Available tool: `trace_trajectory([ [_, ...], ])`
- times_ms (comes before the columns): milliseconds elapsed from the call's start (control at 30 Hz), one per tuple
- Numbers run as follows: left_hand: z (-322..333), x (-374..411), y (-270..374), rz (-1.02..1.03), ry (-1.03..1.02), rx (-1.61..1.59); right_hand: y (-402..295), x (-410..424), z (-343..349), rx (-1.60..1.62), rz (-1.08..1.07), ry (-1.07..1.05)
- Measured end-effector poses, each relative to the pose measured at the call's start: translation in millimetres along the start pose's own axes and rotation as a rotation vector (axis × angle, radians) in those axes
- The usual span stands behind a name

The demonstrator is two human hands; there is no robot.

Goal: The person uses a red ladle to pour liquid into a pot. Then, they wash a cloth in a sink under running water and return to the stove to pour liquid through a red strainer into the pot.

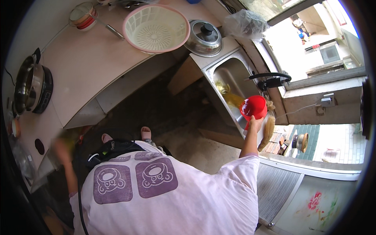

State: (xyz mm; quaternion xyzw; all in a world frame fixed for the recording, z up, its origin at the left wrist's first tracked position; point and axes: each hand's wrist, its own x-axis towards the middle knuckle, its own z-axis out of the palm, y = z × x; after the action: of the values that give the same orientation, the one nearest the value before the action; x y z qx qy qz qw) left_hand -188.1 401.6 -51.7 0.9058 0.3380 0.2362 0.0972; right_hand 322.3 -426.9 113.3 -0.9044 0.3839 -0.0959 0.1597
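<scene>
At the sink's near end, my right hand (256, 123) grips a red plastic dipper (258, 106), tilted over the basin. Below and beside the dipper, yellowish-green matter, perhaps vegetable leaves or a cloth, lies in the stainless steel sink (227, 70). My left hand (61, 149) is blurred, low beside the left counter's edge; a yellow-green blur shows next to it, and whether the fingers hold it cannot be told. A dried loofah (268, 133) lies along the sink's right rim, close to my right forearm. The black faucet (271, 82) stands at the basin's far side.
On the counter (85, 67) stand a pink-rimmed plastic colander (155, 29), a pot lid (205, 38), a strainer on stacked bowls (83, 16) and a steel pot (30, 85) on an induction cooker (44, 89). A plastic bag (245, 25) sits by the window. A cord (80, 191) hangs near my left arm.
</scene>
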Motion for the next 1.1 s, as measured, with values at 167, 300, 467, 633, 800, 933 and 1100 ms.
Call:
trace_trajectory([
  [167, -2.6, -15.1, 6.1, -0.195, -0.007, -0.207, -12.8, -20.1, -17.4, -0.249, -0.024, 0.007],
  [300, -9.6, -12.4, 30.3, -0.430, -0.083, -0.489, 0.4, -17.8, -23.2, -0.311, -0.214, 0.144],
  [467, 1.8, -27.4, 4.8, -0.232, 0.000, -0.303, -0.4, -13.8, -11.7, -0.299, -0.465, 0.245],
  [633, -19.9, -46.8, 34.6, -0.499, -0.033, -0.467, -6.3, -0.3, 13.9, -0.594, -0.509, 0.000],
  [800, -44.5, -27.8, 83.8, -0.416, 0.046, -0.304, 55.0, 50.6, 43.4, -0.262, -0.703, -0.022],
  [933, -75.2, -33.5, 97.0, -0.477, 0.220, -0.230, -28.1, -11.5, 79.9, 0.350, -0.544, -0.011],
  [1100, -81.7, -58.0, 81.6, -0.503, 0.378, -0.195, -159.8, -122.7, 71.2, 0.780, -0.357, -0.475],
])
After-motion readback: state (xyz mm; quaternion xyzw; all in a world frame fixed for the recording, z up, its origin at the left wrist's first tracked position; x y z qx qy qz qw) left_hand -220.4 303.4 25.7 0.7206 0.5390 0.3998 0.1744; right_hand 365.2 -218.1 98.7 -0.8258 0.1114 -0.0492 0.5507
